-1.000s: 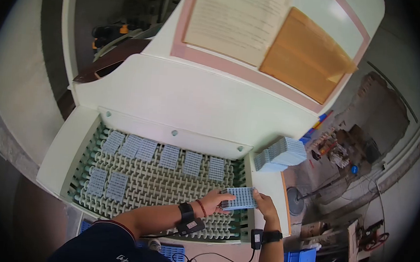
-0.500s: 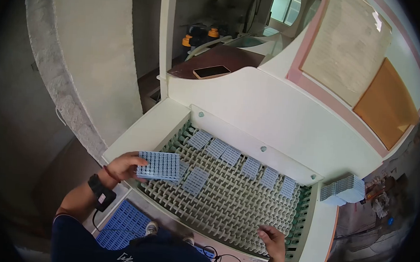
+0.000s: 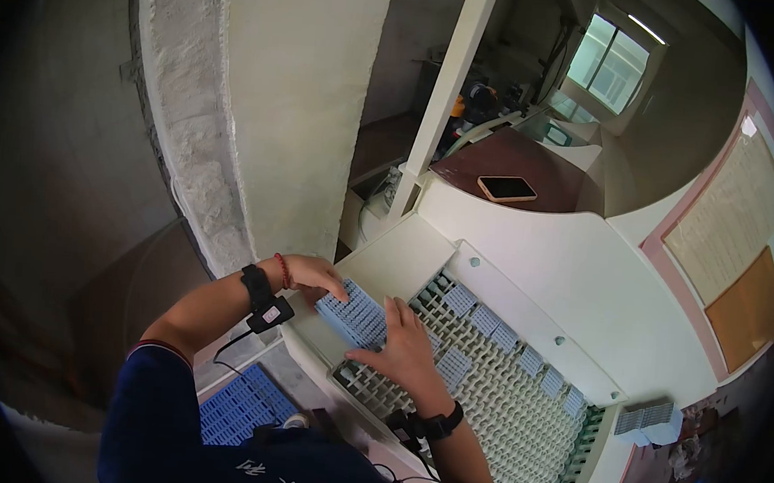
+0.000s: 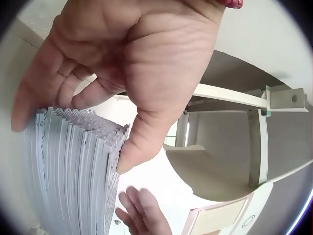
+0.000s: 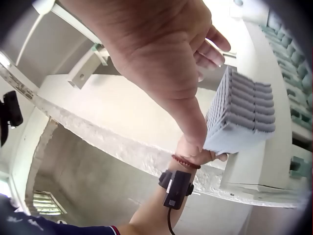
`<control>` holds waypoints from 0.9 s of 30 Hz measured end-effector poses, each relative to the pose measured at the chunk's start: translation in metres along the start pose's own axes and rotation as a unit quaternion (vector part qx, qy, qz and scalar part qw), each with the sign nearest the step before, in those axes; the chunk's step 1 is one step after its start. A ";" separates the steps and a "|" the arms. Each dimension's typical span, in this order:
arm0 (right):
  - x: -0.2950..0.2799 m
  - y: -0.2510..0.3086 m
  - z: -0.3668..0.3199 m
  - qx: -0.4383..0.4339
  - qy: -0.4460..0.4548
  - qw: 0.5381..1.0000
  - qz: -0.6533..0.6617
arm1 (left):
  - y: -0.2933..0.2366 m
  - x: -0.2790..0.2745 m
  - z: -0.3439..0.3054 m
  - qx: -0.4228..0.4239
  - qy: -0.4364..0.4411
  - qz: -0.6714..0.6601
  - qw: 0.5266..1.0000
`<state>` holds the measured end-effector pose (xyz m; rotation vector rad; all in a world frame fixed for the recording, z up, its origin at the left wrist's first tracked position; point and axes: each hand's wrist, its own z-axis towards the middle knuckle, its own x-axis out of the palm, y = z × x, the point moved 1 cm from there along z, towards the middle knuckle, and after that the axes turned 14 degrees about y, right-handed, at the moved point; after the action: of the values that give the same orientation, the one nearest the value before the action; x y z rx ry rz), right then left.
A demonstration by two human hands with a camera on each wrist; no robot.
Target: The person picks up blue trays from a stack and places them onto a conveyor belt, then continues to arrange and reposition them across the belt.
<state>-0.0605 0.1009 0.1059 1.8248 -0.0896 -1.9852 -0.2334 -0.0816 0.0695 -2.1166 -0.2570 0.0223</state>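
Observation:
A stack of light-blue gridded plates is at the left white ledge of a roller bed. My left hand grips its far-left end, thumb on one side and fingers on the other. In the left wrist view the layered edges of the stack show below that hand. My right hand is close by the stack's right end, its fingers and thumb spread. The right wrist view shows the ribbed ends of the stack beyond the right thumb.
Several single gridded plates lie on the bed, mostly along its back edge. Another stack stands on the right ledge. A phone lies on the dark surface behind. A blue slatted mat is down by my feet.
Both hands held the plates near the bed's right end; the right hand let go while the left carried them leftward. Now the right hand has come over beside them. The head view has turned left.

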 end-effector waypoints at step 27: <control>0.014 -0.049 -0.105 0.250 -0.084 0.915 0.304 | 0.043 0.184 0.053 0.280 0.118 -0.074 0.950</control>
<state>0.0263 0.1652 0.0634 1.6029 -1.1647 -1.7339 -0.0523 -0.0243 0.0208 -1.5123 -0.2327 -0.2220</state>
